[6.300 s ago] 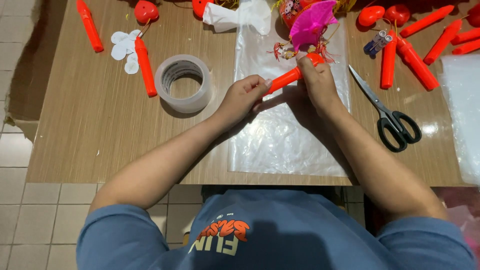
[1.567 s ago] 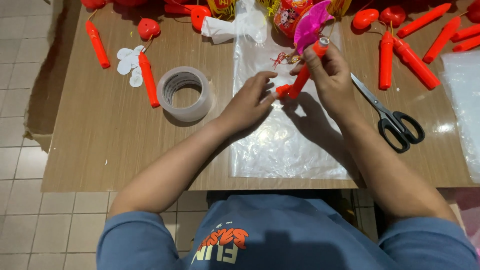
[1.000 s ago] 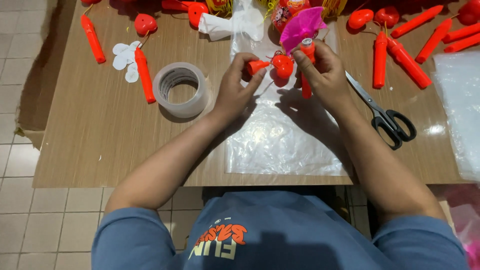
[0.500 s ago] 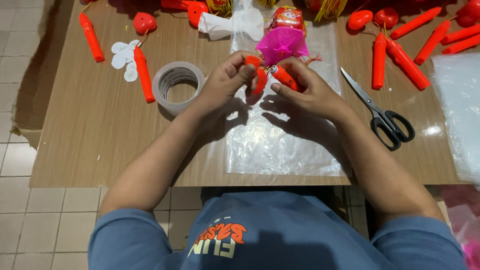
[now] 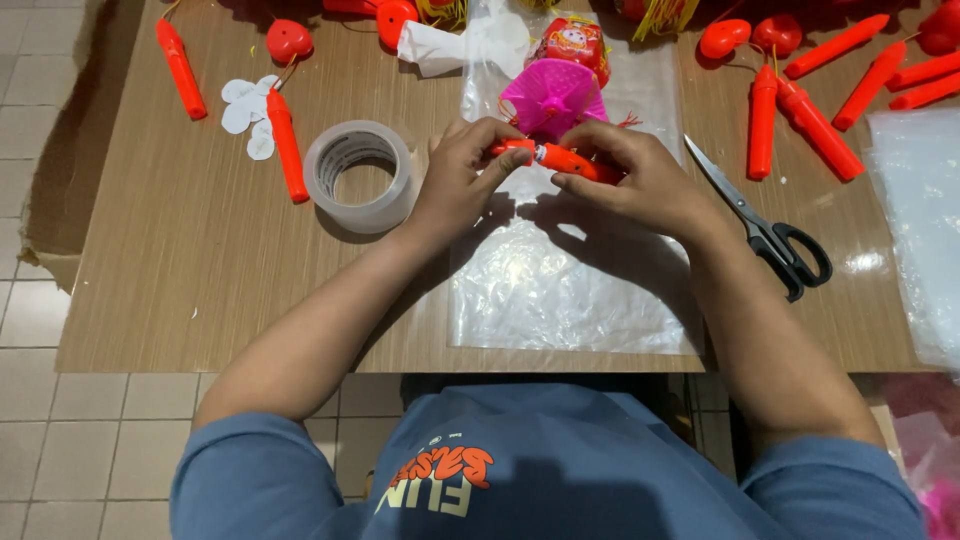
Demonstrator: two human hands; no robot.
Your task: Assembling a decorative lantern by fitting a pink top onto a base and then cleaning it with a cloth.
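My left hand [image 5: 462,180] and my right hand [image 5: 632,178] together grip an orange plastic stick [image 5: 545,158] lying crosswise between them, above a clear plastic sheet [image 5: 560,285] on the wooden table [image 5: 180,270]. Just behind the stick sits a pink ruffled lantern top [image 5: 552,95], with a red printed lantern body [image 5: 570,42] beyond it. Thin strings hang near my fingers.
A roll of clear tape [image 5: 358,175] lies left of my hands, black-handled scissors [image 5: 765,228] to the right. Several orange sticks [image 5: 810,110] and red heart pieces [image 5: 288,38] lie along the far edge. More plastic sheets [image 5: 920,210] sit at the right edge.
My hands came together in front of me and turned the orange stick from upright to crosswise. The pink lantern top moved from the right hand's side to just behind the stick.
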